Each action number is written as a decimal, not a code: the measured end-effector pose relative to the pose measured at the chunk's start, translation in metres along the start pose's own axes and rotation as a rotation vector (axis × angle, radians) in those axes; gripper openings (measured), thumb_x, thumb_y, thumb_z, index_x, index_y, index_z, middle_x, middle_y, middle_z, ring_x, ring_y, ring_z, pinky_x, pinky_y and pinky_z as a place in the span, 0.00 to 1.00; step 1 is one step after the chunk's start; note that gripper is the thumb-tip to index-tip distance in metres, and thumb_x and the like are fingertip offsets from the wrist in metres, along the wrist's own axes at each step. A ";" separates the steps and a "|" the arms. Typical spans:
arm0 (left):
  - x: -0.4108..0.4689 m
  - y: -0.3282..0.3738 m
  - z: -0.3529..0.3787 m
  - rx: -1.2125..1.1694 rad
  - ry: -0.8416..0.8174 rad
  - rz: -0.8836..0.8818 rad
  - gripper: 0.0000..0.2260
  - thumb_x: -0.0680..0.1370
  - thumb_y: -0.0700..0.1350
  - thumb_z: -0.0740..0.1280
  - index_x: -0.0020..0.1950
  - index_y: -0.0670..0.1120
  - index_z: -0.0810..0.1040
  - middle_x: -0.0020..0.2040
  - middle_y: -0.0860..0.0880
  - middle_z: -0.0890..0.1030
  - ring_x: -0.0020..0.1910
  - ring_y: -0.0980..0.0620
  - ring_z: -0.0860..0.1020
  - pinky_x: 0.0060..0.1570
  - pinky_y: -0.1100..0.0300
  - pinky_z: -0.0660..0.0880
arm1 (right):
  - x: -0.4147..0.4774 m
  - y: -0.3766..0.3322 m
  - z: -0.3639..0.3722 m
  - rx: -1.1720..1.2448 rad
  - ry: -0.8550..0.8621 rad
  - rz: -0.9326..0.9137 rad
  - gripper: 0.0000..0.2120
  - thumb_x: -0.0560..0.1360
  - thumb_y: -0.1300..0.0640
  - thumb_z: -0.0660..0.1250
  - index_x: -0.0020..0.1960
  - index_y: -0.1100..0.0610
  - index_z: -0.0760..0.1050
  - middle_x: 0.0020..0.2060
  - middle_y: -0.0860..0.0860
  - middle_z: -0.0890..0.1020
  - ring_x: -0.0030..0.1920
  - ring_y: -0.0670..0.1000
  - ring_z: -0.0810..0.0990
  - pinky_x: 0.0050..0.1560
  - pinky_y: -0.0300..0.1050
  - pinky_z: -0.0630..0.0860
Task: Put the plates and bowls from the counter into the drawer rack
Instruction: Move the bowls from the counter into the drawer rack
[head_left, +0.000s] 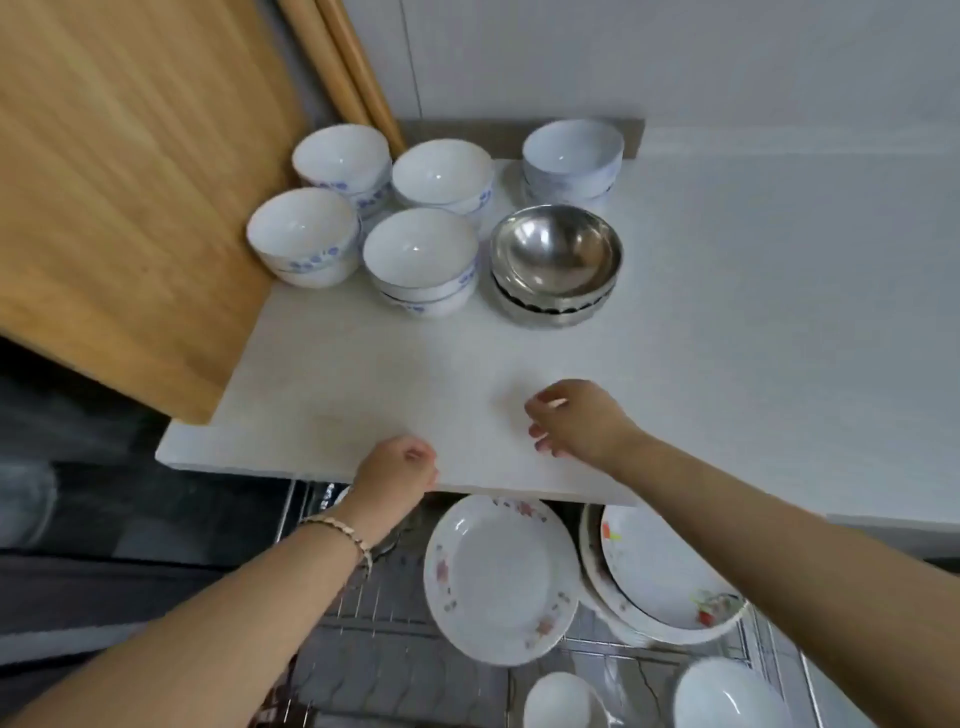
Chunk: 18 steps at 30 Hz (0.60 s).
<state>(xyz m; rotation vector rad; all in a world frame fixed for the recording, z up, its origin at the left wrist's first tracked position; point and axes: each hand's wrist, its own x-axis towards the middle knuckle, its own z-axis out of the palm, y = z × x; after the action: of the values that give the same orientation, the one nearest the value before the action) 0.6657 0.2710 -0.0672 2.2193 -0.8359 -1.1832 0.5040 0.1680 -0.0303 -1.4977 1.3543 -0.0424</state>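
Several stacks of white bowls with blue flowers (421, 260) stand at the back of the white counter (363, 395), beside a stack of steel bowls (557, 262) and a pale blue-grey bowl stack (572, 156). Below the counter edge, the wire drawer rack (395, 644) holds a white floral plate (498, 577), a leaning pile of plates (660, 577) and two white bowls (727, 696). My left hand (397, 467) hovers at the counter's front edge, fingers loosely curled, holding nothing. My right hand (576, 418) hangs over the bare counter, fingers loosely bent and empty.
A large wooden cutting board (130, 182) leans at the left, overlapping the counter. Two wooden sticks (353, 73) stand against the white wall behind the bowls. Dark floor lies to the left of the drawer.
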 end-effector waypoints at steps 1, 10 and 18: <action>0.007 0.001 -0.017 -0.003 0.017 0.013 0.09 0.78 0.37 0.59 0.46 0.44 0.78 0.40 0.46 0.80 0.41 0.50 0.78 0.38 0.63 0.74 | 0.013 -0.021 0.004 0.152 0.022 0.043 0.18 0.78 0.55 0.60 0.61 0.67 0.73 0.45 0.59 0.80 0.38 0.56 0.80 0.40 0.43 0.76; 0.068 -0.018 -0.096 -0.005 -0.010 0.026 0.12 0.77 0.38 0.59 0.36 0.51 0.73 0.43 0.45 0.82 0.48 0.43 0.82 0.35 0.62 0.72 | 0.127 -0.124 0.059 0.844 0.074 0.209 0.26 0.77 0.51 0.64 0.70 0.60 0.62 0.51 0.63 0.75 0.49 0.62 0.81 0.49 0.52 0.78; 0.072 -0.037 -0.094 -0.169 0.031 0.032 0.11 0.78 0.36 0.58 0.58 0.41 0.75 0.49 0.44 0.79 0.42 0.47 0.79 0.32 0.62 0.71 | 0.118 -0.100 0.072 0.790 0.222 0.143 0.20 0.76 0.67 0.57 0.67 0.61 0.64 0.41 0.56 0.75 0.37 0.61 0.79 0.42 0.55 0.82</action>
<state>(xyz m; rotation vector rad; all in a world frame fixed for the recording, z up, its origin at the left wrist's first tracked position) 0.7877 0.2581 -0.0843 2.0754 -0.7286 -1.1568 0.6609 0.1073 -0.0613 -0.7417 1.3840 -0.5972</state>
